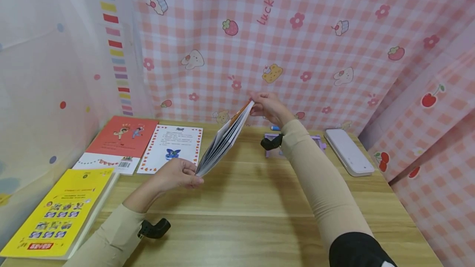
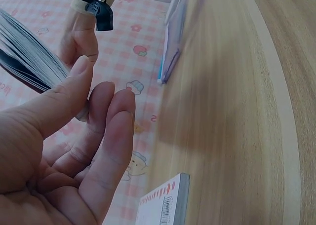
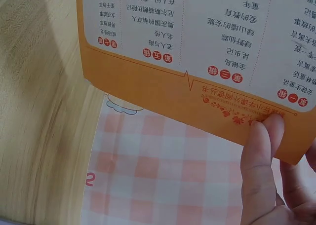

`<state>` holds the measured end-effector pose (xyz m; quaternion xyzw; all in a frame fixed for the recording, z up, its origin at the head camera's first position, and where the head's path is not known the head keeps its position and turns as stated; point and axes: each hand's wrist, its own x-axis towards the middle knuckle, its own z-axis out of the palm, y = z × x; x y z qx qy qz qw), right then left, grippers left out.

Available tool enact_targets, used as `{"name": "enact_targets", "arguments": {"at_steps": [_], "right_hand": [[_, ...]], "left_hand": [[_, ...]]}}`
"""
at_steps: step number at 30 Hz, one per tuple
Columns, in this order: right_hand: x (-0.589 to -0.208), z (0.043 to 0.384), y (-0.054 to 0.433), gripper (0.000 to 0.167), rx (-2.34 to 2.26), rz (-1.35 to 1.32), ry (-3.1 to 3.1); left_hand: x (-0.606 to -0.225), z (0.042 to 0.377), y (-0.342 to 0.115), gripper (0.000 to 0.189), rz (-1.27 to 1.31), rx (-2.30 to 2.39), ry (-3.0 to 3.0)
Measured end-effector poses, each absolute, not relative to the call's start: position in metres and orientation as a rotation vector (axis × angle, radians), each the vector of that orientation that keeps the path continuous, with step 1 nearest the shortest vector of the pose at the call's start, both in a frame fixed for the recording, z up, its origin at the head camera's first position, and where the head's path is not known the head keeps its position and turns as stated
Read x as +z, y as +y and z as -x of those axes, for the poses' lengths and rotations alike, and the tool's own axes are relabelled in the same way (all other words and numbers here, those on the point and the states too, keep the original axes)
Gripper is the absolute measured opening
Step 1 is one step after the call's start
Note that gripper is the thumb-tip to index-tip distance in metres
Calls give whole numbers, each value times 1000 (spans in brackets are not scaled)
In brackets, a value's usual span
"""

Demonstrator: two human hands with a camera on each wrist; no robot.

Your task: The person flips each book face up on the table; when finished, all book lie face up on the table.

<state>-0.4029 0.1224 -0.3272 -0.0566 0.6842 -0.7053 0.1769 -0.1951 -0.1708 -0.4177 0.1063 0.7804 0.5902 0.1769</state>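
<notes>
A paperback book (image 1: pixel 225 139) is held up tilted above the table, its page edges facing the head camera. In the right wrist view its cover (image 3: pixel 187 82) shows an orange border around a white panel of printed lists. My left hand (image 1: pixel 177 175) pinches the lower left corner between thumb and fingers. At the upper right corner, my right hand (image 1: pixel 271 108) grips the book, fingertips on the orange border. From the left wrist view, the left thumb (image 2: pixel 74 89) lies against the fanned page edges (image 2: pixel 34 52).
On the left lie a yellow book (image 1: pixel 63 213), a red-and-white book (image 1: pixel 122 137) and a white book with a leaf border (image 1: pixel 152 155). A purple-framed item (image 1: pixel 315 143) and a white case (image 1: pixel 349 151) lie at the right. A checked curtain (image 1: pixel 237 44) hangs behind the wooden table (image 1: pixel 237 226).
</notes>
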Motion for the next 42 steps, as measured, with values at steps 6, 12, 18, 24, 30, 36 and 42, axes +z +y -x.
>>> {"name": "enact_targets", "arguments": {"at_steps": [6, 12, 18, 24, 30, 36, 42], "right_hand": [[-331, 405, 124, 18, -1997, 76, 1965], [-333, 406, 124, 17, -2027, 20, 1968], [-332, 405, 125, 18, -2020, 15, 1974], [-331, 404, 127, 17, -1994, -14, 2017], [-332, 403, 129, 16, -1999, -47, 2020], [-338, 404, 130, 15, -2016, -51, 1989], [-341, 404, 131, 11, -1998, -50, 2010]], "left_hand": [[-418, 195, -171, 19, -277, 1686, 2209], [-417, 194, -171, 27, -258, 1704, 2200], [-416, 195, -172, 32, -254, 1678, 2244], [-417, 196, -174, 40, -228, 1710, 2234], [-419, 198, -177, 41, -202, 1763, 2192], [-420, 199, -180, 40, -186, 1841, 2114], [-420, 198, -180, 38, -147, 1882, 2078]]}}
